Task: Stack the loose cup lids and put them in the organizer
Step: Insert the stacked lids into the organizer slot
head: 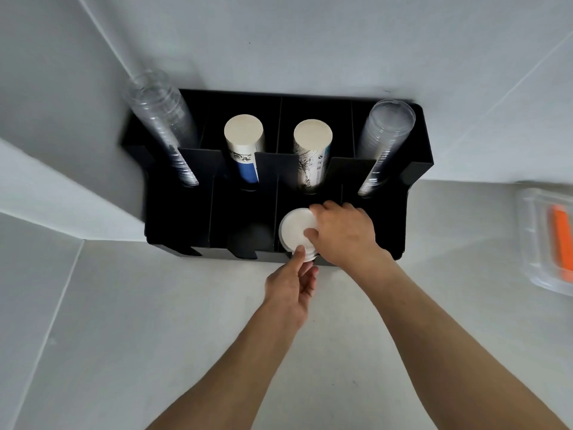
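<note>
A stack of white cup lids (294, 232) sits in the third front compartment from the left of the black organizer (176, 212), which stands against the wall. My right hand (344, 234) grips the stack from the right, fingers over its top and far rim. My left hand (291, 290) touches the stack's near edge with thumb and fingertips at the compartment's front notch. The lower lids of the stack are hidden by the organizer's front wall and my hands.
In the organizer's back row stand two stacks of clear plastic cups (167, 128) (384, 144) at the ends and two stacks of paper cups (245, 147) (311, 150) between them. A clear container holding something orange (555, 240) lies at the right on the white counter (155, 336).
</note>
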